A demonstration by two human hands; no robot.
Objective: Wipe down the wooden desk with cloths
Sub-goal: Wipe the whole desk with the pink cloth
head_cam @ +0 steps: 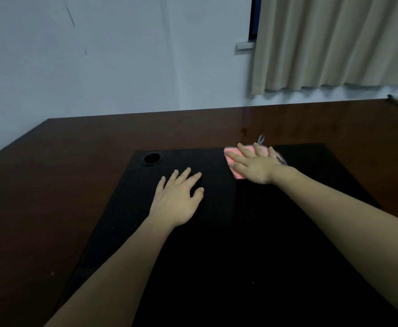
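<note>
Cloth: I judge the pink cloth [237, 161] soft, light; press flat, not pinch.
Fingers: right hand [255, 165] spread on it; left hand [178, 197] spread on table [52, 185].

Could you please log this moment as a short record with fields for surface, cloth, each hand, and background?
surface: dark wooden desk with a black inset panel; a round black hole near the panel's far left corner
cloth: pink cloth with a grey loop, at the panel's far edge
right hand: flat on the pink cloth, fingers spread
left hand: flat on the black panel, no cloth under it
background: pale wall, beige curtain at upper right
</note>
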